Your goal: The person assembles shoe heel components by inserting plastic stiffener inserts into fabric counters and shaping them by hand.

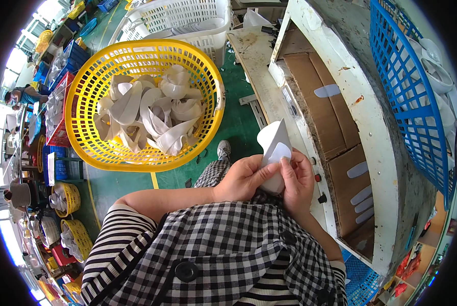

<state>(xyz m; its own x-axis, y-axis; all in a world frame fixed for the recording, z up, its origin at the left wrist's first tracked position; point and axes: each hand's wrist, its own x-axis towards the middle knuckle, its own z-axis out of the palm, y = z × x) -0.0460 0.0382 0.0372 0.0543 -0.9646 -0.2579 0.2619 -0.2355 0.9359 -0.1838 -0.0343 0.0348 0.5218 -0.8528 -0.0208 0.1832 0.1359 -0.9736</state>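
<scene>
Holding curled white piece (pixel 271 131): just right of centre in the frame, with small white pad (pixel 281 150) flat against its face.
Left hand (pixel 241 176): pinching the piece's left side, probably to steady the curl.
Right hand (pixel 301 177): closed narrowly on the pad's edge, pressing with the thumb, apparently to keep both layers together.
Yellow basket (pixel 136 164): upper left, heaped with similar white pieces (pixel 154 109), seemingly within easy reach.
Cardboard (pixel 335 121): right of frame, bearing loose white pads (pixel 357 170), perhaps spread for easy pickup.
</scene>
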